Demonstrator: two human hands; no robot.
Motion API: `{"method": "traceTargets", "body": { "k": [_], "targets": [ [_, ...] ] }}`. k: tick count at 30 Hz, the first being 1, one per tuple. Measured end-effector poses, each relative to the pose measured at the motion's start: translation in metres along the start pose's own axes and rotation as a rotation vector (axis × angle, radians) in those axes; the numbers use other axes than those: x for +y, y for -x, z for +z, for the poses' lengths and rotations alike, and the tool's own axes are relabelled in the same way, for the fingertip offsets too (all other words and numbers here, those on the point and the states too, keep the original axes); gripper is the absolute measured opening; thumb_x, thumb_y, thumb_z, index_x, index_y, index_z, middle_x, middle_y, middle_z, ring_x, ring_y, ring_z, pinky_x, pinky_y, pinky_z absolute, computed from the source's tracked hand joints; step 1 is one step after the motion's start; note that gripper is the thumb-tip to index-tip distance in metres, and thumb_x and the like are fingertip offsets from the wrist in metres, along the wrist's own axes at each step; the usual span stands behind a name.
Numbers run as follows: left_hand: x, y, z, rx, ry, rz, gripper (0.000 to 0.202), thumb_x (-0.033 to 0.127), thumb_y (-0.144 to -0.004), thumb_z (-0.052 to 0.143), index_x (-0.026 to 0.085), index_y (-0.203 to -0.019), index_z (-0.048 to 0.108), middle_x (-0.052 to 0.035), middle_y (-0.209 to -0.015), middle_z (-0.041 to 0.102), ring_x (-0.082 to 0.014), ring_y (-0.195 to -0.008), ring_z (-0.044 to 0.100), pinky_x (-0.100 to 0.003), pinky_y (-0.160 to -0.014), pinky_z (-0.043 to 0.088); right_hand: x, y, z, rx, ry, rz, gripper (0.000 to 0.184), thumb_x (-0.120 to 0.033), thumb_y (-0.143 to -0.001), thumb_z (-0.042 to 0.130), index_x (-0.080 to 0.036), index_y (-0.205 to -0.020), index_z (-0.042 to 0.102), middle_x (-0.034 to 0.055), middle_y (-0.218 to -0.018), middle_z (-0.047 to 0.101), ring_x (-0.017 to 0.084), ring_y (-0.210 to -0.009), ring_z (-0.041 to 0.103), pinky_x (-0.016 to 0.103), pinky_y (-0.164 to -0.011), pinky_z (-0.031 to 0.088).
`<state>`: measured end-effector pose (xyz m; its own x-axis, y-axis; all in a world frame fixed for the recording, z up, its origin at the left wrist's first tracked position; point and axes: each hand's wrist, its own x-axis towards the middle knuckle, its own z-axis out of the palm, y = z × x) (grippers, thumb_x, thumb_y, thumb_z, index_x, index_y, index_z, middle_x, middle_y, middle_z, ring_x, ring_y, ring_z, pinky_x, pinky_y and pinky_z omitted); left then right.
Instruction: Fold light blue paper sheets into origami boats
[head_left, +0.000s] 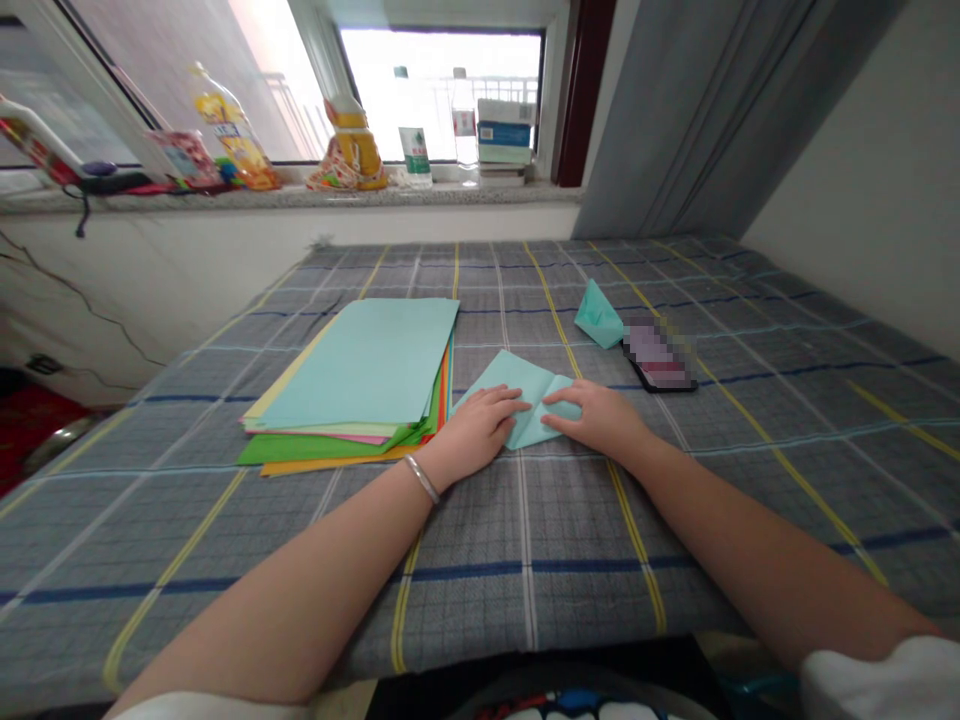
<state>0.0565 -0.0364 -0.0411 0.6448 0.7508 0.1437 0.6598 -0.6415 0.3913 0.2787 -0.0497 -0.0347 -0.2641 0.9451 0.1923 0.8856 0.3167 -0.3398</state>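
A light blue-green sheet of folding paper (pixel 517 372) lies on the checked cloth, with a crease running through its middle. My left hand (pixel 484 420) rests flat on its left part, fingers stretched out and a silver bangle on the wrist. At the paper's right side, my right hand (pixel 592 412) has its fingers and thumb curled around the flap. Beyond the right hand stands a folded paper piece (pixel 598 316) of the same colour. A stack of coloured paper (pixel 360 360) lies to the left of my left hand, a light blue sheet on top.
A phone (pixel 658 355) lies beside the folded piece. The grey plaid cloth (pixel 480 600) covers the surface. On the windowsill (pixel 450 195) stand bottles, a tube (pixel 415 155) and stacked boxes (pixel 505 135). A grey curtain (pixel 675 110) hangs at the back right.
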Motion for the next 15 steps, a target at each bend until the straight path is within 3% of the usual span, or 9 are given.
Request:
{"method": "traceTargets", "body": {
  "k": [5, 15],
  "targets": [
    [0.0045, 0.0014, 0.001, 0.039, -0.045, 0.006, 0.041, 0.035, -0.095, 0.041, 0.019, -0.132, 0.05, -0.007, -0.14, 0.05, -0.0229, -0.133, 0.039, -0.041, -0.113, 0.029, -0.0007, -0.0003, -0.0006, -0.008, 0.025, -0.008, 0.032, -0.049, -0.082, 0.058, -0.029, -0.104, 0.07, 0.0037, -0.105, 0.068, 0.022, -0.097, 0.063, 0.034, -0.086, 0.046],
    [0.0098, 0.0009, 0.0011, 0.035, -0.11, 0.062, 0.044, 0.038, -0.094, 0.044, 0.021, -0.135, 0.045, -0.0063, -0.142, 0.047, -0.0242, -0.134, 0.038, -0.045, -0.111, 0.029, 0.0001, -0.0005, 0.0015, -0.02, 0.061, -0.04, 0.033, -0.049, -0.083, 0.056, -0.027, -0.106, 0.067, 0.0047, -0.103, 0.068, 0.022, -0.097, 0.062, 0.033, -0.083, 0.045]
  ]
}}
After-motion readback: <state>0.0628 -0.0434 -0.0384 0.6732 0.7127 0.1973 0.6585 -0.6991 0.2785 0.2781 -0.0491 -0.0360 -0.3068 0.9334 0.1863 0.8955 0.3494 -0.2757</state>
